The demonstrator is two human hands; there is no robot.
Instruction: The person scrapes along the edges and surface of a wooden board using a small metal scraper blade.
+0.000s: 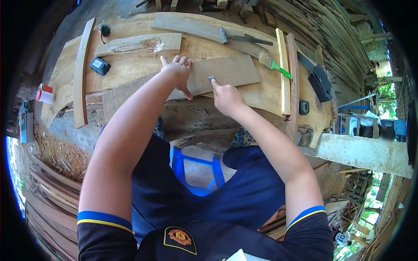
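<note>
A long brown board (230, 71) lies slanted across the wooden slab. My left hand (177, 74) rests on the board near its middle, fingers spread, with the thumb reaching over its near edge. To its right, my right hand (227, 98) is closed around a small tool, whose flat metal tip (211, 78) touches the board's surface. The tool's handle is hidden in the fist. Behind the board lie a rough piece of wood (130, 45) and a hammer (235, 37).
A brush with a green handle (278, 68), upright-running wood strips (82, 78), a tape measure (99, 66), a black holder (319, 80) and a red and white can (45, 94) lie around the slab (61, 82). A blue stool (202, 190) stands below.
</note>
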